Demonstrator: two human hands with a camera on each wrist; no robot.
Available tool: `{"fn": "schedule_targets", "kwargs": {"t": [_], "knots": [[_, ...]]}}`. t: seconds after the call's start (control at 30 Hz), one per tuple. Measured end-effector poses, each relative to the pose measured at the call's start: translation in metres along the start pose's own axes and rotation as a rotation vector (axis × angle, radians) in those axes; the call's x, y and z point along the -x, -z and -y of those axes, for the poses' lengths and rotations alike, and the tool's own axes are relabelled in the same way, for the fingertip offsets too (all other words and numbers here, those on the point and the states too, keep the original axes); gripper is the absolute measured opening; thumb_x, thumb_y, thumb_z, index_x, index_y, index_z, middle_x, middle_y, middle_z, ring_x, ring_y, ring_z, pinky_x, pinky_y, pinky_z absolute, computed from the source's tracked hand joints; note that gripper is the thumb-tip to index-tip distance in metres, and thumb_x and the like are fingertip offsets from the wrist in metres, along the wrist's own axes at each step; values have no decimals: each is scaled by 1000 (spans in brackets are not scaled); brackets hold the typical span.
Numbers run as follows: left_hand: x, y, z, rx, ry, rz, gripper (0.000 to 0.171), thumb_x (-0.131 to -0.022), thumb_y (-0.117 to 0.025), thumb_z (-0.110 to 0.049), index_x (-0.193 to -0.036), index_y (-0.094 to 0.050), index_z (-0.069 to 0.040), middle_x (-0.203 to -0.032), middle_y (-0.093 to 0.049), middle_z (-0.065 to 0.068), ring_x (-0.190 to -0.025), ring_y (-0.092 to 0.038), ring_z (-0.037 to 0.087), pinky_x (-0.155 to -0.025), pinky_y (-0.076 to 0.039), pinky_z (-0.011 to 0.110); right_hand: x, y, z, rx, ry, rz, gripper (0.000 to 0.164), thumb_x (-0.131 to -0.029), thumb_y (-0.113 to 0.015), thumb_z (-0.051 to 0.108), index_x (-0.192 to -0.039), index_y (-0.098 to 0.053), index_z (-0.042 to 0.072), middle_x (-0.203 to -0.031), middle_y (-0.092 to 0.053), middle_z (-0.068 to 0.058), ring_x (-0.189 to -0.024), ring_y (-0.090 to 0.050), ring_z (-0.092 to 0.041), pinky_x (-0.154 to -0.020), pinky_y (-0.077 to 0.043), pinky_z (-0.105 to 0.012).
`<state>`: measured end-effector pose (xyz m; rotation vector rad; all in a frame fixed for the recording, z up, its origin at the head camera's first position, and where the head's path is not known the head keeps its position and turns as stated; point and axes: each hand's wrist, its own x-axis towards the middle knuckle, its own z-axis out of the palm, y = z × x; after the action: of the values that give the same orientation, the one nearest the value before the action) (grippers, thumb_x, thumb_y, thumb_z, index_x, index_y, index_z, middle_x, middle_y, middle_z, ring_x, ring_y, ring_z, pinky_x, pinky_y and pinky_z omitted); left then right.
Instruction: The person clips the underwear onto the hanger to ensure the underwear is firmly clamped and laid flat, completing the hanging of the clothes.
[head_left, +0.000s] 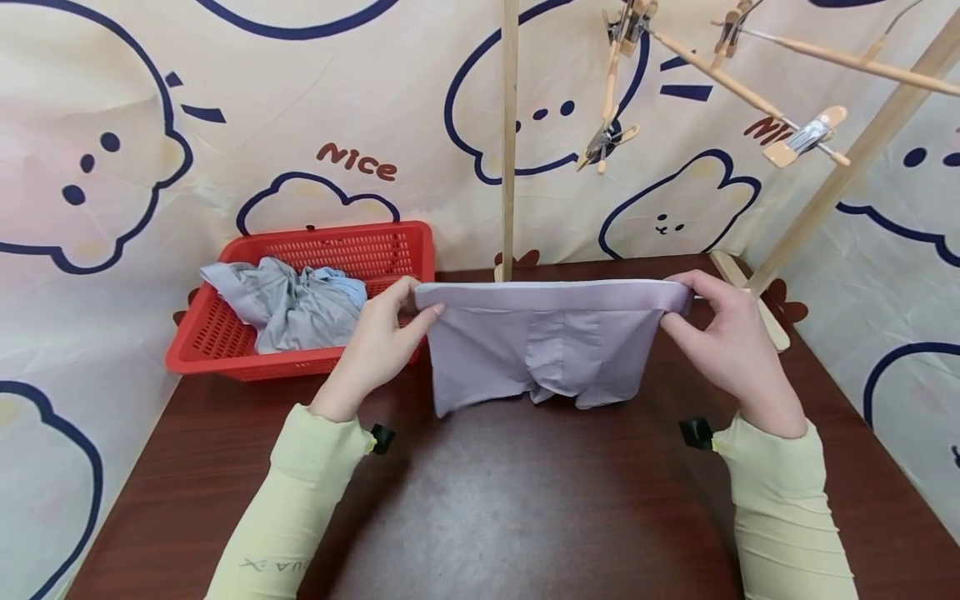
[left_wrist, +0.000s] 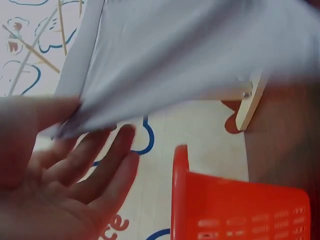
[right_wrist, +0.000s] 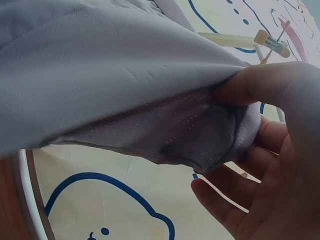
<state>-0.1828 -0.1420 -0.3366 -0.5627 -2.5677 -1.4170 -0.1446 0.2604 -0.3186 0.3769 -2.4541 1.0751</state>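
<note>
A pair of pale lilac boxer briefs hangs stretched out by its waistband above the brown table. My left hand pinches one end of the waistband between thumb and fingers. At the other end, my right hand grips the waistband the same way. In the left wrist view the cloth runs from under the thumb, with the other fingers spread below it. The right wrist view shows the side of the briefs bunched between thumb and fingers, with a fold opening underneath.
A red plastic basket at the back left holds grey and light blue crumpled clothing. A wooden rack with an upright pole stands behind; clothespins sit on its upper rods. A printed cloth backdrop surrounds the table.
</note>
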Motion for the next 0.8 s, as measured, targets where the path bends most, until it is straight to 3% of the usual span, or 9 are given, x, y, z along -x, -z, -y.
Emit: {"fn": "schedule_targets", "kwargs": {"t": [0.27, 0.47, 0.63, 0.8], "knots": [[-8, -8, -8, 134, -101, -230, 18, -104, -59, -16, -118, -58, -4, -92, -66, 10, -73, -53, 20, -63, -41, 29, 8, 1, -1, 138, 78, 124, 18, -85, -80, 4, -98, -72, 13, -86, -68, 1, -72, -50, -13, -64, -39, -23], [-13, -9, -18, 165, -199, -348, 19, -106, -55, -13, -121, -65, -6, -83, -54, 8, -68, -46, 21, -60, -36, 28, 15, -6, 3, 146, 119, 338, 24, -81, -87, 11, -78, -65, 21, -68, -57, 11, -59, -48, -9, -52, -40, -26], [-14, -11, -35, 181, -247, -420, 22, -107, -52, -12, -119, -71, -10, -81, -56, 4, -63, -40, 19, -58, -31, 29, 26, -35, 10, 125, 188, 543, 25, -82, -87, 27, -74, -64, 27, -66, -52, 19, -59, -47, -3, -55, -42, -26], [-9, -11, -64, 220, -352, -519, 24, -104, -52, 1, -118, -71, 3, -101, -68, 13, -67, -43, 18, -63, -34, 27, 43, -69, 27, 96, 318, 719, 39, -83, -84, 39, -65, -53, 27, -64, -43, 19, -59, -41, -1, -55, -40, -23]]}}
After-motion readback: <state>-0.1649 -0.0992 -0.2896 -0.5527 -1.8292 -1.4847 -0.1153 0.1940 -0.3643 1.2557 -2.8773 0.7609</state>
